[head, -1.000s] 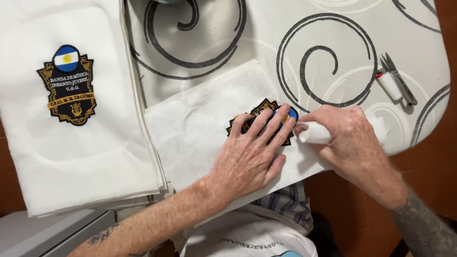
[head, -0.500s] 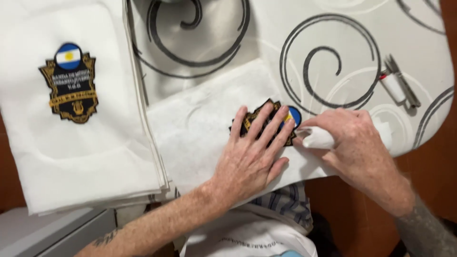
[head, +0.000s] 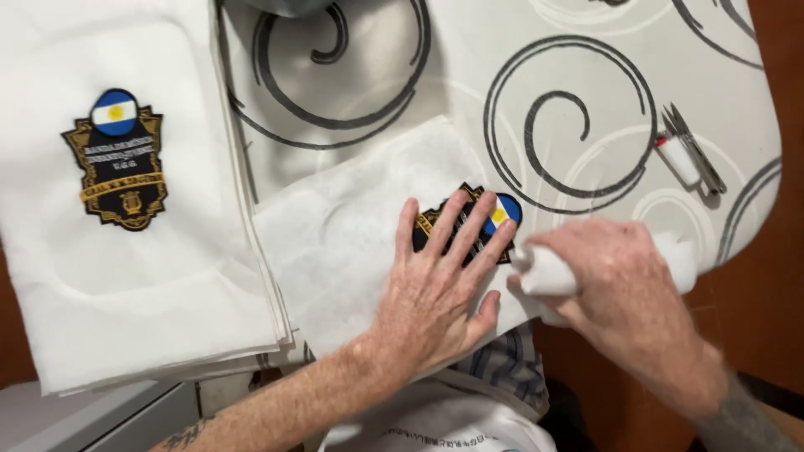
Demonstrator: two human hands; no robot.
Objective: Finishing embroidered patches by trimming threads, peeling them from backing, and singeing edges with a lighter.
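Note:
My left hand (head: 440, 280) lies flat with fingers spread on a black and gold embroidered patch (head: 502, 211) with a blue and white circle, pressing it onto a white fabric sheet (head: 335, 243). Just to its right, my right hand (head: 611, 289) grips the bunched-up edge of that white fabric (head: 544, 272), pulled up off the board. The patch is mostly hidden under my left fingers.
A stack of white fabric sheets (head: 126, 276) lies at the left with a matching patch (head: 121, 163) on top. Small thread snips with a white handle (head: 691, 155) rest at the right of the swirl-patterned ironing board (head: 569, 84). The board's edge curves away at right.
My right hand has closed around the fabric edge and drawn it a little down and right. My left hand has stayed pressed on the patch.

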